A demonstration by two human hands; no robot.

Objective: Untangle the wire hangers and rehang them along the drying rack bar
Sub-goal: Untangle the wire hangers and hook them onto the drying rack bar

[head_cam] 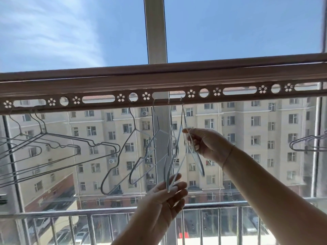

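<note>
Drying rack bar: the brown drying rack bar [159,80], pierced with slots, round holes and flower cut-outs, is running across the whole view at a slight slope, in front of a window post [155,32].
Task hangers: the pale hangers [169,175] are hanging by their hooks from a slot near the middle of the bar, bunched close together; how their wires are crossing is hard to make out.
Right hand: the right hand [207,144] is reaching up from the right, its fingers [192,138] curling round the upper wire of one pale hanger, just below its neck.
Left hand: the left hand [164,200] is reaching up from below, its fingers [177,188] pinching the lower ends of the pale hangers.
Grey hangers: two grey hangers [122,151] are hanging just left of the pale ones, tilted.
Left bunch: a left bunch of hangers [106,143] is hanging near the bar's left end, overlapping.
Far-right hanger: one far-right hanger [304,140] is showing at the frame edge.
Background: a metal railing [70,212] and an apartment building [247,129] are showing through the glass.
</note>
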